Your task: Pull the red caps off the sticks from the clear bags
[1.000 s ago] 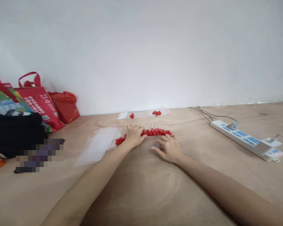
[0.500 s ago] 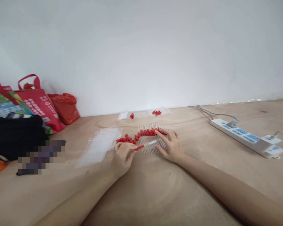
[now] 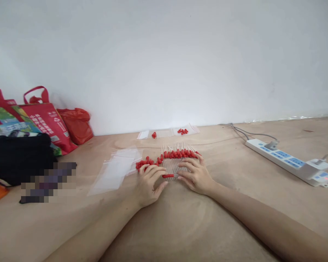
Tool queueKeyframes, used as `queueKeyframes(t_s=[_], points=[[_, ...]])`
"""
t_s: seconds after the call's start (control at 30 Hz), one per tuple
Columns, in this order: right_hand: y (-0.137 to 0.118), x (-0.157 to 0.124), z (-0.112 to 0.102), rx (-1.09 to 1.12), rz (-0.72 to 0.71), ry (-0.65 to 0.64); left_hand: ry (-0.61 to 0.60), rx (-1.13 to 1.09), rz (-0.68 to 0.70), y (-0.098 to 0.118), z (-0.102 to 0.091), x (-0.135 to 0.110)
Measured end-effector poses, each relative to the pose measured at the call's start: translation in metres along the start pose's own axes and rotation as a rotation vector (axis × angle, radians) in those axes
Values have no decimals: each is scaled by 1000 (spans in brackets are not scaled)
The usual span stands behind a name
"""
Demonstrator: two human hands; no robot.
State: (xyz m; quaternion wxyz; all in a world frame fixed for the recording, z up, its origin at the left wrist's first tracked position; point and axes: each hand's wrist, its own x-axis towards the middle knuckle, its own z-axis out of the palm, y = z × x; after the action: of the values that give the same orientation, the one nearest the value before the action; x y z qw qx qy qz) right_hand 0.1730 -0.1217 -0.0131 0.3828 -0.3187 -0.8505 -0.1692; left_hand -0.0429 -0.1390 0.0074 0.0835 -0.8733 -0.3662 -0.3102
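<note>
A row of clear plastic tubes [image 3: 172, 164] lies on the wooden table, with red caps [image 3: 180, 154] lined along its far edge and more loose red caps [image 3: 146, 162] to the left. My left hand [image 3: 149, 185] and my right hand [image 3: 196, 175] meet just in front of the row. Between them is one red cap [image 3: 168, 176] joined to a clear tube. My left fingers are curled with their tips at the cap. My right fingers pinch the tube's other end.
Clear zip bags [image 3: 113, 168] lie left of the tubes; more bags with a few red caps [image 3: 182, 131] lie by the wall. A white power strip [image 3: 287, 162] with cables sits at right. Red shopping bags [image 3: 47, 122] and a black bundle [image 3: 19, 157] stand at left.
My left hand drew back from the cap row with one red cap and brought it to the tube in my right hand. My right hand slid toward me off the row.
</note>
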Motion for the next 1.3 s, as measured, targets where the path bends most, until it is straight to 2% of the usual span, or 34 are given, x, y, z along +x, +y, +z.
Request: queueKeyframes(t_s=[0.1,0.27,0.57,0.9,1.1,1.2,1.3], points=[[-5,1,-1,6,-29,7,-8,27,32,1,3,1],[-10,-1,-1,-17,-66,-9,75,21,107,0,5,0],[-11,-3,-6,-30,-129,13,90,69,177,7,-6,-4],[-12,-3,-9,5,-150,30,106,84,210,6,-4,-7],[-8,-7,-10,-8,-155,-25,70,73,186,4,-4,-8],[5,-11,-15,-9,-93,-29,107,99,138,-11,-8,-13],[16,-13,-17,-5,125,-25,143,155,47,-28,-12,-18]])
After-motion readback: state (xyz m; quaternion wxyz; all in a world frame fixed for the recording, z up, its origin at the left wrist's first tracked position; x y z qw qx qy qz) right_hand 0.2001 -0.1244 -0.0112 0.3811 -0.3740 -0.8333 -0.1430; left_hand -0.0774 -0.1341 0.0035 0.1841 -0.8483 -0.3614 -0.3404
